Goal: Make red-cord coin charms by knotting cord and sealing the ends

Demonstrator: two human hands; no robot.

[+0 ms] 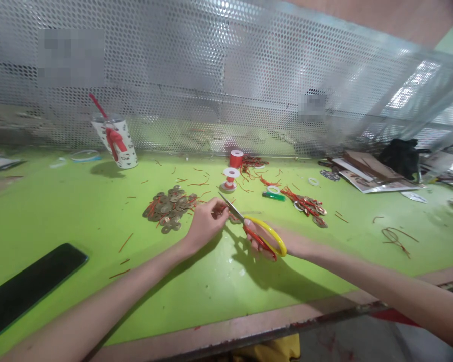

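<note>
My left hand [207, 221] is closed in a pinch at the middle of the green table, on a small piece of red cord. In my right hand [262, 241] are scissors [264, 232] with one yellow and one red handle loop. Their blades point up and left, close to the fingertips of my left hand. A pile of round brass coins [169, 207] with red cord among them lies left of my left hand. Beyond the hands stand a spool with little red thread [230, 179] and a fuller red spool [236, 159]. Tied coins with red cords [309, 205] lie to the right.
A patterned cup [123, 151] with a red straw stands at the back left. A dark phone-like slab [33, 284] lies front left. A green lighter [274, 196], cord scraps and cardboard [372, 166] lie right. Perforated metal mesh [196, 75] closes off the back.
</note>
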